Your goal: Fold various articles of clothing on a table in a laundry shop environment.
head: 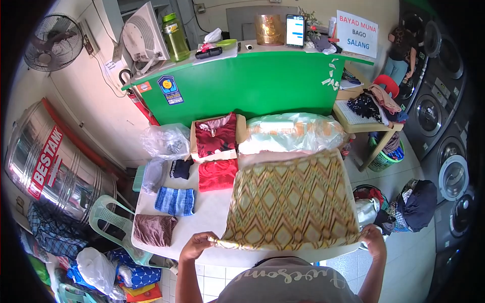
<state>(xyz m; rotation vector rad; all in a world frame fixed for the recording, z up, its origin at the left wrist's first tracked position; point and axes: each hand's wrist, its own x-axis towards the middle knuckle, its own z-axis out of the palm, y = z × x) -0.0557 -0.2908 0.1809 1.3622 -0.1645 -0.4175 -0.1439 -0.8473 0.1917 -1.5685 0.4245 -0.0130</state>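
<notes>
A patterned cloth (291, 200) with yellow, brown and green diamonds lies spread over the right part of a white table (210, 227). My left hand (197, 245) pinches its near left corner, and my right hand (373, 240) grips the near right corner. Left of the cloth are folded pieces: a red garment (218, 174), a blue striped towel (175, 200), a brown patterned cloth (154, 230), a dark garment (181, 169) and a grey-blue one (153, 176). A dark red garment (216, 134) sits in a cardboard box (241, 128) behind them.
Plastic-wrapped bundles (291, 132) line the table's back, before a green counter (235, 83). A green plastic chair (110, 223) and filled bags (94, 269) stand left. Laundry baskets (386, 151) and front-loading machines (428, 113) are right, where a person (401, 53) stands.
</notes>
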